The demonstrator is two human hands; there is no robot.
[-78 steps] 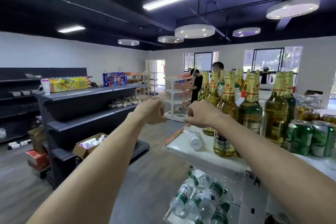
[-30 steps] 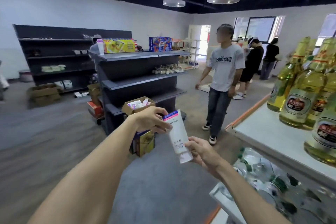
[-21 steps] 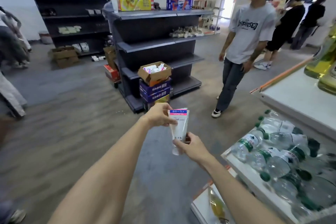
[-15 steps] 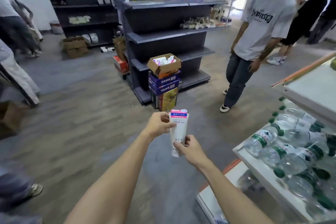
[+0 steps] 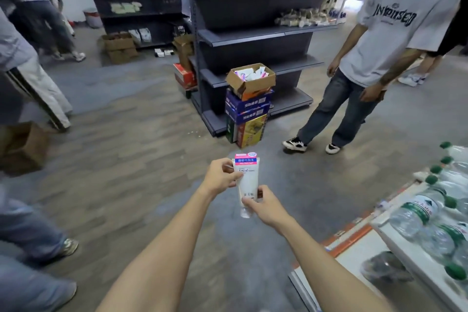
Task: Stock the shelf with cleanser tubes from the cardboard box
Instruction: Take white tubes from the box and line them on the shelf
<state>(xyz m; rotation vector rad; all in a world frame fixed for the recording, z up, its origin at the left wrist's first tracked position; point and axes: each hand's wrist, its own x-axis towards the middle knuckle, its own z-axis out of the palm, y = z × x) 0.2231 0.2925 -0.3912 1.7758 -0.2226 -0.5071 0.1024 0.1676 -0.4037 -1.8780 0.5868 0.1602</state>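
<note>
- A white cleanser tube (image 5: 247,180) (pink band on top, cap end down) is held upright in mid-air over the floor, in front of the body.
- Its upper edge is pinched by the left hand (image 5: 220,177), fingers curled.
- Its lower part is gripped by the right hand (image 5: 263,206).
- The open cardboard box (image 5: 250,80) of tubes is seen on stacked cartons against the dark shelf (image 5: 255,35), well apart from the hands.

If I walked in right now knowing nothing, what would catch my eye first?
Front and centre, a white cleanser tube with a pink top, held upright by the left hand near the top and the right hand lower down. Beyond it, an open cardboard box of tubes tops a stack of cartons against the dark shelf.
</note>
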